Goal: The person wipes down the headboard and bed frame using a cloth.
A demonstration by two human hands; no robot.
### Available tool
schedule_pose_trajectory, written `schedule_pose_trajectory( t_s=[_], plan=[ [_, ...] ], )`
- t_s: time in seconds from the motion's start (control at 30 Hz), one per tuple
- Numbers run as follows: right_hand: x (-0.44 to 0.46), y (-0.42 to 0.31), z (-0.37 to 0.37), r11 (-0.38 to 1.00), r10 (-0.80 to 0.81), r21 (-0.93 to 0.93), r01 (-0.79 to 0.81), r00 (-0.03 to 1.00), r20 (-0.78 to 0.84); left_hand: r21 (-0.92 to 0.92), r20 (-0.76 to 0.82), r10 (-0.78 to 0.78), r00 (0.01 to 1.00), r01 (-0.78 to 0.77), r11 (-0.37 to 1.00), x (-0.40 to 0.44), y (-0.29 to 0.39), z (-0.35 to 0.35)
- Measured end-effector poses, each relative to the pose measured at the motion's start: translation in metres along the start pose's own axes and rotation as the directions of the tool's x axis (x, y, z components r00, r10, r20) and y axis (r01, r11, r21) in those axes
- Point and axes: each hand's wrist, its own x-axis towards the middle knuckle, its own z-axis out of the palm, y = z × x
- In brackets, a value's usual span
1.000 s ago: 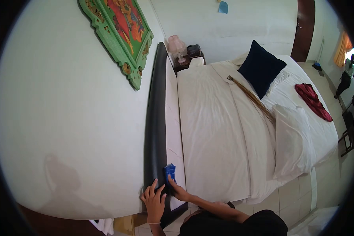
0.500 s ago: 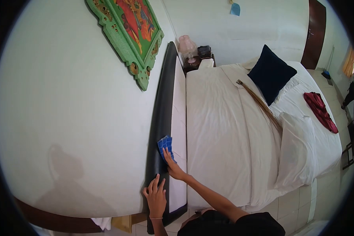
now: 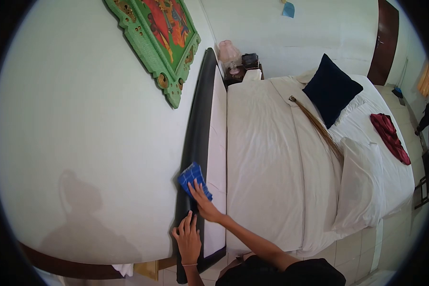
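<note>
A white wall (image 3: 81, 119) stands at left, bearing a green-framed painting (image 3: 164, 43). The left hand (image 3: 189, 242), fingers spread and seemingly empty, braces on the black padded headboard (image 3: 201, 119). Just beyond, the right hand (image 3: 206, 205) holds a blue checked cloth (image 3: 189, 176) against the headboard's top beneath outstretched fingers; even pressure should suit its curved edge. Rightward lies the white-sheeted bed (image 3: 262, 167).

We are looking at a bedroom: we are seeing a broad bed (image 3: 262, 162) covered in white, a dark headboard (image 3: 200, 112) running along its end, a navy cushion (image 3: 332, 90), a pink lamp (image 3: 229, 49) standing on a bedside table (image 3: 232, 77), and a framed picture (image 3: 164, 45) hanging.
</note>
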Motion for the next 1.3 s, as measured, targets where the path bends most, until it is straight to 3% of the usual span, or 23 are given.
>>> schedule_pose_trajectory(
  t_s=[0.03,0.17,0.23,0.3,0.43,0.5,0.67,0.77,0.83,0.87,1.07,1.3],
  plan=[
    [0.011,0.014,0.000,0.998,-0.009,-0.066,0.007,1.000,-0.026,0.002,-0.002,-0.006,1.000,0.006,1.000,0.000,0.000,0.001],
    [0.031,0.062,-0.007,0.999,-0.023,-0.039,0.018,0.994,-0.111,0.082,-0.033,-0.001,0.999,0.003,0.997,-0.001,0.001,0.002],
    [0.022,0.090,-0.003,0.965,0.220,0.170,-0.201,0.970,-0.101,0.090,-0.036,0.000,0.999,0.003,0.996,-0.002,0.001,0.002],
    [0.001,0.105,0.006,0.966,0.227,0.146,-0.213,0.970,-0.083,0.065,-0.039,0.004,0.999,-0.002,0.998,-0.001,0.000,0.003],
    [-0.035,0.083,0.019,0.977,0.195,0.096,-0.188,0.979,-0.064,0.085,-0.021,-0.007,1.000,0.009,0.996,-0.001,0.002,0.002],
    [-0.042,0.059,0.019,0.961,0.212,0.188,-0.202,0.977,-0.035,0.092,-0.026,-0.007,1.000,0.009,0.996,0.000,0.001,0.003],
    [-0.010,0.025,0.001,0.986,0.153,0.068,-0.150,0.988,-0.039,0.078,-0.022,-0.010,1.000,0.012,0.997,-0.001,0.001,0.003],
    [0.021,0.039,-0.010,0.998,0.018,-0.055,-0.022,0.997,-0.070,0.058,-0.024,-0.017,1.000,0.018,0.998,0.000,0.001,0.004],
    [0.038,0.050,-0.016,0.998,0.036,-0.049,-0.043,0.992,-0.118,0.048,-0.026,-0.024,0.999,0.026,0.999,-0.001,0.001,0.003],
    [0.042,0.052,-0.021,0.993,0.114,0.045,-0.109,0.988,-0.107,0.040,-0.023,-0.024,0.999,0.025,0.999,-0.001,0.002,0.002],
    [0.019,0.091,-0.007,0.986,0.156,0.069,-0.153,0.987,-0.048,0.032,-0.029,-0.023,0.999,0.024,0.999,0.000,0.001,0.003],
    [-0.024,0.037,0.002,0.970,0.160,0.183,-0.160,0.987,0.013,0.024,-0.039,-0.034,0.999,0.035,0.999,0.001,0.002,0.003]
  ],
)
